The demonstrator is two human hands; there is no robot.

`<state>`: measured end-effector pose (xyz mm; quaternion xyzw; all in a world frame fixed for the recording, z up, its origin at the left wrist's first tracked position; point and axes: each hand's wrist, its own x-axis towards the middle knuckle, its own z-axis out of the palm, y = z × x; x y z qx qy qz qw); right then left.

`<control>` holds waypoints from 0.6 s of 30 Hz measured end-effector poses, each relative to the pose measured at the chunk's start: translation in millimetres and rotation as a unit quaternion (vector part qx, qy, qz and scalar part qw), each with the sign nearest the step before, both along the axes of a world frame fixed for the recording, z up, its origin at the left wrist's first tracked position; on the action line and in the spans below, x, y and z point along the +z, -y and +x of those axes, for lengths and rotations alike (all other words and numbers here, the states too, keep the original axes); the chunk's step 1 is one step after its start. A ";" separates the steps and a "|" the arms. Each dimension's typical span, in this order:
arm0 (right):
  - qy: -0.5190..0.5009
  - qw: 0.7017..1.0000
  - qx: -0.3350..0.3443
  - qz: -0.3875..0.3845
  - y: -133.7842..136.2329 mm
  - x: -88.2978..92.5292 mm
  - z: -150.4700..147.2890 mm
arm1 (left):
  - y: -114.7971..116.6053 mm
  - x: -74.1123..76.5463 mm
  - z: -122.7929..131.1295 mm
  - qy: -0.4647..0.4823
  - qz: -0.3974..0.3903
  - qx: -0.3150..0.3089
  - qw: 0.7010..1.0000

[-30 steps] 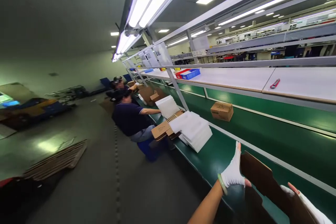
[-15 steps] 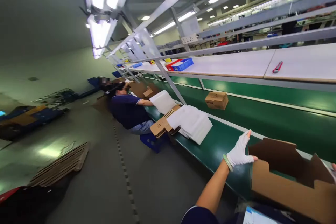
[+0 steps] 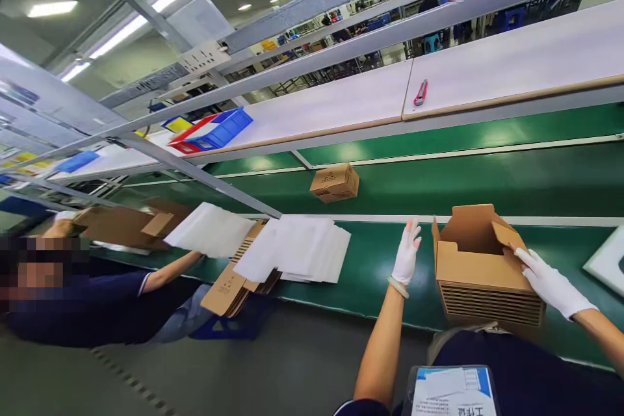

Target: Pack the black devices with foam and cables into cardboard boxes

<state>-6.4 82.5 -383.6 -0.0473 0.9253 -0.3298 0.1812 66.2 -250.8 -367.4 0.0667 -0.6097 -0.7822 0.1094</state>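
A partly folded brown cardboard box (image 3: 472,267) with raised flaps sits in front of me on a stack of flat cardboard boxes (image 3: 492,304). At its right side, my right hand (image 3: 548,283), in a white glove with bare fingertips, pinches a flap of the box. My left hand (image 3: 406,257), gloved likewise, is raised to the left of the box and apart from it. Its fingers are stretched out and nothing is in them. A pile of white foam sheets (image 3: 312,247) lies farther left on the green bench.
A closed carton (image 3: 335,183) rests on the green belt (image 3: 414,188) behind. On the upper shelf (image 3: 351,101) are a red utility knife (image 3: 420,92) and a blue bin (image 3: 221,129). A co-worker (image 3: 97,309) handles white sheets at left. A white object (image 3: 607,263) lies far right.
My view has swung to the right, bringing my right hand and the whole box into sight. My left hand has come away from the box's left edge, fingers now upward.
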 end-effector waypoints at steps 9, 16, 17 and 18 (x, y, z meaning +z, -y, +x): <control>0.066 0.976 0.179 0.109 -9.3 5.9 5.5 | 2.3 -61.5 -84.6 0.069 -0.027 -0.282 0.957; 0.070 0.981 0.155 0.097 -14.9 5.3 5.0 | 10.5 -17.7 -93.9 0.074 -0.243 -0.365 0.896; 0.067 0.981 0.153 0.097 -17.8 3.9 7.5 | 10.9 -14.3 -90.5 0.075 -0.248 -0.352 0.899; 0.052 0.982 0.152 0.099 -20.3 2.5 10.2 | 10.3 -12.3 -85.5 0.080 -0.242 -0.331 0.909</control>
